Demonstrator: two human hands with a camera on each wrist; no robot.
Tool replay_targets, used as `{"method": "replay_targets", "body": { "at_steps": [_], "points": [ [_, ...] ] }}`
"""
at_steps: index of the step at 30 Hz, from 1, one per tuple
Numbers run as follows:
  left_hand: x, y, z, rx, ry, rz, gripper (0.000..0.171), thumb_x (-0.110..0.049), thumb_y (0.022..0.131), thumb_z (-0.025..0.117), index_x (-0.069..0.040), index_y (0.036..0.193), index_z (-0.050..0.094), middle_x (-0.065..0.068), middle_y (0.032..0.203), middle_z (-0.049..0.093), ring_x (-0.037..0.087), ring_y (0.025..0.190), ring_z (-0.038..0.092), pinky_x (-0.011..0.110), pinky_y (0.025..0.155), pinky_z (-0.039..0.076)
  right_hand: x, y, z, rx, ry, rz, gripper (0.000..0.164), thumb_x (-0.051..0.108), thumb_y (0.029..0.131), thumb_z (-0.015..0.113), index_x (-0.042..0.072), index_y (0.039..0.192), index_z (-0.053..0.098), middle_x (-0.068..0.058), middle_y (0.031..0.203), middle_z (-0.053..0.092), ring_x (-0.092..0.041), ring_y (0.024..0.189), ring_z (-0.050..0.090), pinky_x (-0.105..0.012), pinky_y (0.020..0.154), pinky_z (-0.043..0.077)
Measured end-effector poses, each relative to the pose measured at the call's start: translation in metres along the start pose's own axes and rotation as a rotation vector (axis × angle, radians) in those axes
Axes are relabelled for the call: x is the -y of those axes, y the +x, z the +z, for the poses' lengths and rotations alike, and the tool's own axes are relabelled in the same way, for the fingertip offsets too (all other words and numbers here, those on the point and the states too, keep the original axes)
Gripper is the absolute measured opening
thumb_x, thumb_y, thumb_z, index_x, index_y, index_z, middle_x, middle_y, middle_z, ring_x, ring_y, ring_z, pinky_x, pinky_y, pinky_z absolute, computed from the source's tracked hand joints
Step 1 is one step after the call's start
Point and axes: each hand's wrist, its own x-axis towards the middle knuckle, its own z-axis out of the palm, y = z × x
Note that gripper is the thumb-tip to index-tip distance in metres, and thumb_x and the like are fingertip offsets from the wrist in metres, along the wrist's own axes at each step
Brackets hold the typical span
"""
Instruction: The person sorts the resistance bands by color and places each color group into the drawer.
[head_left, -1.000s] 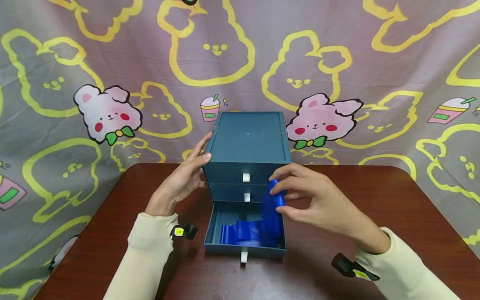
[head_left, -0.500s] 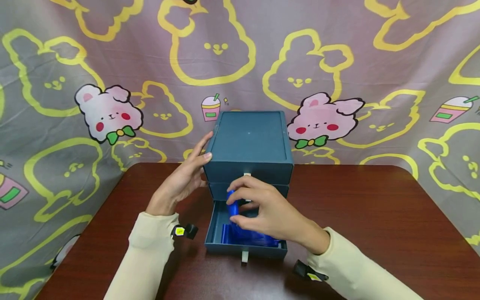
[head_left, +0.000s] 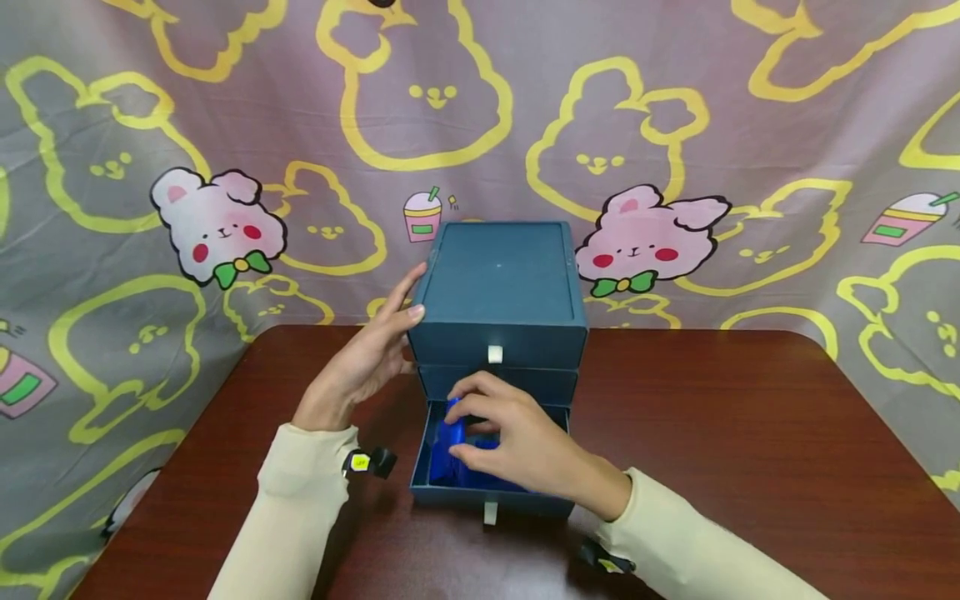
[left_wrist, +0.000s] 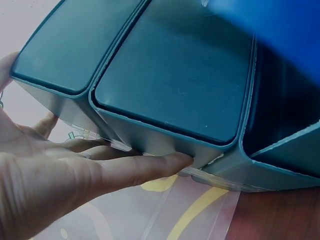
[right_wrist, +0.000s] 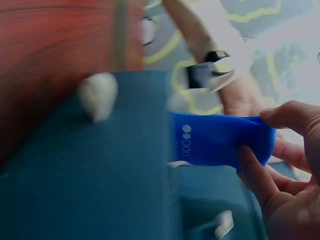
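Observation:
A dark teal drawer box [head_left: 501, 275] stands on the table with its bottom drawer [head_left: 450, 497] pulled out. My left hand [head_left: 367, 362] rests against the box's left side, its fingers spread along the wall in the left wrist view. Between thumb and fingers my right hand [head_left: 517, 433] pinches a folded blue resistance band [right_wrist: 215, 140], printed with a row of small circles. This band hangs down into the left part of the drawer. More blue band material lies in the drawer, partly hidden by my right hand.
White pull tabs mark the drawer fronts, one being the top tab [head_left: 495, 354]. The dark red-brown table [head_left: 712, 417] extends on both sides of the box. Behind it hangs a patterned cloth [head_left: 465, 125].
My right hand has carried the blue band leftward from the drawer's right side, then lowered it at the left part. My left hand has stayed on the box.

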Motion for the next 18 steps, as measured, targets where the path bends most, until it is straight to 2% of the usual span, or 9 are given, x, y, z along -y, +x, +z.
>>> {"method": "replay_targets", "body": {
  "at_steps": [5,9,14,18],
  "points": [
    [0.000,0.001,0.001,-0.009,-0.002,-0.001,0.068,-0.032,0.110,0.041,-0.047,0.166,0.007,0.006,0.175,0.004,0.052,0.153,0.024,0.085,0.109,0.025,-0.025,-0.025,-0.001,-0.041,-0.082,-0.006,0.018,0.006,0.091,0.079,0.002,0.108,0.073,-0.009,0.128,0.060,-0.022,0.109,0.068,-0.028,0.088,0.062],
    [0.001,0.001,0.001,-0.010,0.001,0.002,0.068,-0.032,0.109,0.041,-0.047,0.166,0.007,0.007,0.175,0.003,0.053,0.152,0.024,0.086,0.109,0.025,-0.040,-0.044,-0.004,-0.023,-0.161,0.012,0.017,0.006,0.090,0.080,0.004,0.106,0.074,-0.011,0.126,0.061,-0.020,0.105,0.070,-0.026,0.087,0.062],
    [0.002,0.002,0.000,-0.007,0.002,0.007,0.068,-0.032,0.109,0.041,-0.046,0.167,0.006,0.006,0.175,0.000,0.053,0.153,0.021,0.087,0.109,0.022,-0.051,-0.060,-0.011,0.014,-0.300,0.039,0.019,0.009,0.088,0.083,0.008,0.105,0.075,-0.007,0.123,0.063,-0.016,0.099,0.069,-0.024,0.083,0.062],
    [0.002,0.002,0.000,-0.004,-0.001,0.011,0.068,-0.031,0.110,0.040,-0.045,0.167,0.006,0.006,0.175,0.002,0.052,0.153,0.021,0.087,0.109,0.022,-0.051,-0.069,-0.016,0.028,-0.433,0.030,0.020,0.015,0.087,0.085,0.011,0.104,0.076,-0.007,0.124,0.065,-0.017,0.102,0.065,-0.028,0.082,0.061]
  ]
}}
